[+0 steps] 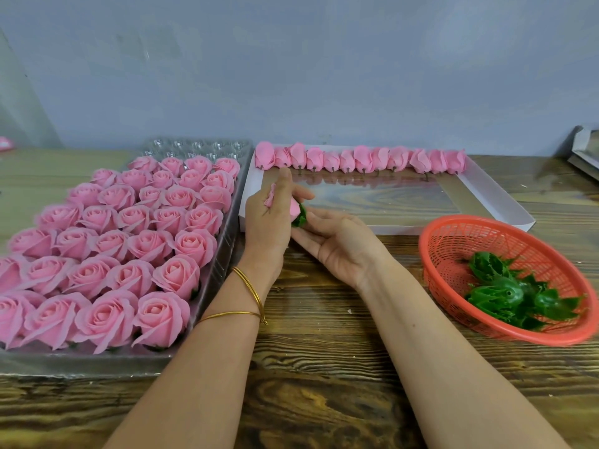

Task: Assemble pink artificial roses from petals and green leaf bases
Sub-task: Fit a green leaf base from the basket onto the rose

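Observation:
My left hand (269, 218) grips a pink rose bud (294, 207), mostly hidden behind its fingers. A green leaf base (300, 217) sits on the bud's lower end, and the fingertips of my right hand (337, 241) touch it, palm up with fingers fairly straight. Both hands hover over the near left corner of a white shallow tray (499, 202). A row of several pink buds (359, 161) lies along that tray's far edge. More green leaf bases (505, 296) lie in a red plastic basket (453, 234) at the right.
A clear plastic tray (227, 241) at the left holds several rows of finished pink roses (129, 241); its far cells are empty. The wooden table (324, 367) runs to a grey wall. Grey boxes (583, 150) sit at the far right edge.

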### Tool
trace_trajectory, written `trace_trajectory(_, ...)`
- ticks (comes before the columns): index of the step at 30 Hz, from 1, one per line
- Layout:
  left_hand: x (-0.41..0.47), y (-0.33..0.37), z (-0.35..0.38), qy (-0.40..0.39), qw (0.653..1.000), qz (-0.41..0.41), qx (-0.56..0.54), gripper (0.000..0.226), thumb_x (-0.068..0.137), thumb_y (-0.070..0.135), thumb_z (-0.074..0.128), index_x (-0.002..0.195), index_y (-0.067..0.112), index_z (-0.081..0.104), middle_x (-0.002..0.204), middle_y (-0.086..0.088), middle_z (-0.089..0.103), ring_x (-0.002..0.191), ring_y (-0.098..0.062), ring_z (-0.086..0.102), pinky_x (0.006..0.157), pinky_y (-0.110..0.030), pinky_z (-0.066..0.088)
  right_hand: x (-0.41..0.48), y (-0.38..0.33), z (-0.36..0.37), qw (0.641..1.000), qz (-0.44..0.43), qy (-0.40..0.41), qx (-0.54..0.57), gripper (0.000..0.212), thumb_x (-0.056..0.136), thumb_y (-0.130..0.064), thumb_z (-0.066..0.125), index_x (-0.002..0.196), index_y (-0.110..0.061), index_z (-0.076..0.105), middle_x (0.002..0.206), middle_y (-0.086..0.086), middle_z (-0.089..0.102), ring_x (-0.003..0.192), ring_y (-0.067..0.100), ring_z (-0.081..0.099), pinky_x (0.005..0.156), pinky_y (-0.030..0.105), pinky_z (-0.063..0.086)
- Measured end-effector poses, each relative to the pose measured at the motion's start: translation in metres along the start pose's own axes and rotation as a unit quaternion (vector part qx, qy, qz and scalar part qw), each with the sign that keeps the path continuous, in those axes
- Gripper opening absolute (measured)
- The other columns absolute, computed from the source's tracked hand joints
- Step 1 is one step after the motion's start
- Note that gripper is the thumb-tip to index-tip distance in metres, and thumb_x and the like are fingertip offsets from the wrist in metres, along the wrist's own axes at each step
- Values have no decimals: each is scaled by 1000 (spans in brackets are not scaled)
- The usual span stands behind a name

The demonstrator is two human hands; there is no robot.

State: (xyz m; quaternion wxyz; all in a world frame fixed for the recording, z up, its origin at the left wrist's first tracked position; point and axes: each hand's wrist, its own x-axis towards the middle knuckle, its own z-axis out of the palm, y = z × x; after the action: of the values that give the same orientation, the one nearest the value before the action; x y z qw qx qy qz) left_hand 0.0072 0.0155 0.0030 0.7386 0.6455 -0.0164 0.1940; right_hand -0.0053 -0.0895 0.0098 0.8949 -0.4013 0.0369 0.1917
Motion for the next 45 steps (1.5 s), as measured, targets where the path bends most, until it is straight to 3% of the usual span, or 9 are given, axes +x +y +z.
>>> trace_trajectory(8,1,0,0,-4,1000,-5,-16,52,100,39,47,55,28,69,71,6,68,77,-5,62,72,-12,46,3,1,-5,1000,20,-19,2,24,97,8,45,113,6,63,96,14,74,87,20,73,79,26,60)
trace_trajectory(13,1,-1,0,-8,1000,-14,-7,51,100,42,46,57,30,71,70,8,67,74,-3,60,70,-16,45,4,2,-6,1000,16,-13,1,31,96,8,46,124,7,58,101,15,72,86,19,73,81,26,60)
trace_trajectory(20,0,0,0,-18,999,-22,-14,51,100,40,46,57,30,71,71,9,68,77,-4,60,75,-23,43,5,1,-7,1000,10,10,-20,40,94,6,51,134,4,54,120,17,64,94,18,66,84,25,56)
trace_trajectory(24,1,2,0,-18,999,-41,-27,49,100,42,46,61,30,73,78,6,73,79,-4,64,80,-27,45,5,1,-9,1000,14,3,-11,35,93,4,54,128,3,58,106,13,70,86,15,69,75,23,59)
trace_trajectory(28,2,3,0,-13,998,-40,-41,48,100,38,47,61,30,74,78,4,74,79,-6,66,78,-25,47,5,0,-11,999,27,-9,-19,15,94,-1,55,104,-2,67,87,11,74,74,14,72,67,22,59)
trace_trajectory(31,2,3,0,-10,999,-37,-39,48,100,38,47,62,29,74,78,4,73,79,-7,65,77,-27,48,4,0,-10,999,22,-18,-25,14,96,-2,53,100,-2,67,84,11,75,74,16,73,65,22,59)
trace_trajectory(36,2,4,-1,-12,998,-43,-34,48,100,40,47,62,28,74,79,5,73,76,-4,64,68,-22,49,3,0,-10,999,8,-11,-38,15,95,-1,55,101,0,68,87,13,75,81,20,74,71,21,59)
trace_trajectory(41,2,5,0,-12,998,-46,-38,48,100,38,47,61,28,75,79,4,74,79,-7,65,70,-17,49,3,0,-7,1000,7,-6,-4,17,97,-2,51,93,-1,67,85,13,75,77,18,74,79,27,60)
trace_trajectory(45,1,4,-1,-16,998,-42,-41,48,100,38,48,61,27,75,76,3,72,77,-7,65,74,-22,49,4,1,-7,1000,14,-7,1,16,98,-3,50,96,-2,66,85,12,75,77,17,74,79,27,60)
